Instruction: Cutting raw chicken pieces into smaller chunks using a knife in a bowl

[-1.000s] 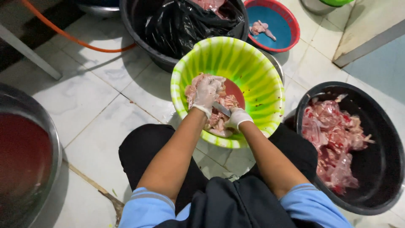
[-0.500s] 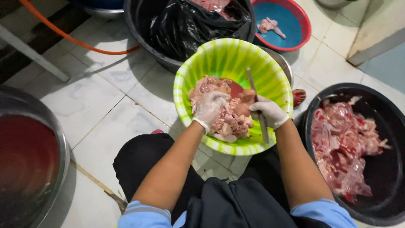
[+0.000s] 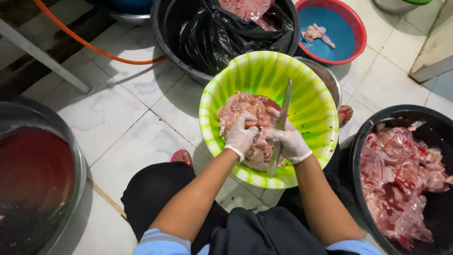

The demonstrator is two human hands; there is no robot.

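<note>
I see raw chicken pieces [image 3: 243,111] piled in the green striped bowl [image 3: 309,101], right in the middle of the floor, just past my knees. My left hand [image 3: 241,134], in a thin white glove, is curled down on the meat pile w/ fingers closed over a piece. My right hand [image 3: 289,140], gloved too, sits just beside it on the right, touching the same pile. A long knife [image 3: 282,123] runs thru the right hand; blade points to the far side of the bowl, the other end sticks out near me. Fingers look wrapped round it, but I can't tell how tight.

The bowl rests on top of a metal basin [image 3: 330,78]; only its rim shows at the far right. A red sandal [image 3: 345,114] peeks out right of the bowl, and another one [image 3: 181,156] shows near left of it.

Far side: a big black tub [image 3: 163,28] w/ a black plastic bag [image 3: 212,33] inside, and pink meat at the top of the bag. Right of that, a blue bowl w/ red rim [image 3: 361,30] holding a few small meat bits [image 3: 317,33].

Right side: another black tub [image 3: 365,137] full of red and pink meat scraps [image 3: 401,174], some in clear plastic.

Left side: a big metal pan [image 3: 78,163] w/ dark red liquid in it. An orange hose [image 3: 92,45] curves over the white floor tiles [image 3: 108,108] at far left, and a grey table leg [image 3: 45,59] slants there too.
</note>
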